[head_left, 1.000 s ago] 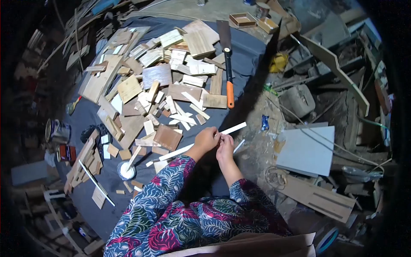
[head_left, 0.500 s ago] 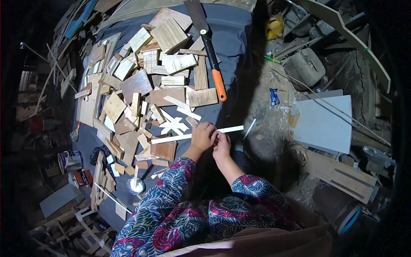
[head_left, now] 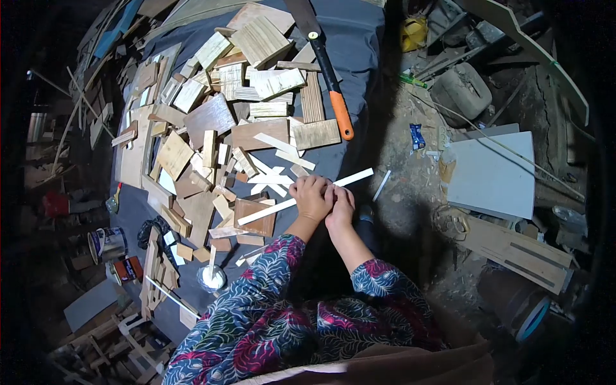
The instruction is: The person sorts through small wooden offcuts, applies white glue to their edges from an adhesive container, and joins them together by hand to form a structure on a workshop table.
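Observation:
A long narrow white strip [head_left: 266, 211] slants across in front of me, its far end rising to the right. My left hand [head_left: 312, 197] is closed around its middle, with the back of the hand up. Right beside it, touching, my right hand [head_left: 341, 206] is closed on the same strip; its fingertips are partly hidden. Under the strip's left end lies a brown wood block [head_left: 255, 224] on the dark cloth [head_left: 321, 163]. Several shorter white strips [head_left: 273, 181] lie crossed just beyond my left hand.
A heap of wood offcuts [head_left: 260, 42] covers the cloth-topped table. A saw with an orange-black handle [head_left: 340, 114] lies at its right edge. Near my left sleeve stands a small pot of white paste [head_left: 212, 278] with a stick in it. A white board [head_left: 493, 176] is at right.
The strip has tilted more steeply, its right end now higher. Both hands stay closed on it and have moved slightly right in view. The whole scene has shifted a little.

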Demonstrator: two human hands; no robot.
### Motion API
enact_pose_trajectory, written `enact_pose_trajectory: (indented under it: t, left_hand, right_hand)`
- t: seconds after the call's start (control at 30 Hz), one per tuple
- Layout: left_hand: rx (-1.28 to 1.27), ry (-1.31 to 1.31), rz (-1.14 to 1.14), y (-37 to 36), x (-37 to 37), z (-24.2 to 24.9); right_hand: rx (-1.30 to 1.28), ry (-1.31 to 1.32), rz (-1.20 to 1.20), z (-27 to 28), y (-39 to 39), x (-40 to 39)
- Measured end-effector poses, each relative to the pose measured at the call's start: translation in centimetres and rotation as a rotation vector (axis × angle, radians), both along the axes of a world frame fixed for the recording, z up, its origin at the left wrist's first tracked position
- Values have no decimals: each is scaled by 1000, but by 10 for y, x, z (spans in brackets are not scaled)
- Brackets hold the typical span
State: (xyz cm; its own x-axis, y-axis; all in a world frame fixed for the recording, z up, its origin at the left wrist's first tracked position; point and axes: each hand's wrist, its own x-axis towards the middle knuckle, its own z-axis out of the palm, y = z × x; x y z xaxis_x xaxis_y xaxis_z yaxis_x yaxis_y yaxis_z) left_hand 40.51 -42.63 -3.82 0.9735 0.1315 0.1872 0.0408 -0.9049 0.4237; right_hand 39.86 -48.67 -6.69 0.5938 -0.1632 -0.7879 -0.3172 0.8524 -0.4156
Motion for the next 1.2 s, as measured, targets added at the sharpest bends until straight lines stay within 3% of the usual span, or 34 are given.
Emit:
enact_pose_trajectory:
  t: [0.8, 1.0, 1.07, 1.13, 1.2]
  left_hand:
    - [-24, -22, -269, 11, 5, 4]
    - [-5, -35, -289, 12, 5, 4]
    - [11, -52, -290, 14, 6, 2]
    - [-27, -39, -314, 15, 6, 2]
    - [-25, -49, -313, 17, 5, 2]
  right_hand:
    - [-33, -31, -59, -3, -4, -16]
    - [32, 6, 114, -1, -21, -17]
    - [-115, 103, 338, 7, -34, -17]
    - [-219, 174, 260, 20, -41, -14]
    - [-506, -42, 293, 11, -53, -1]
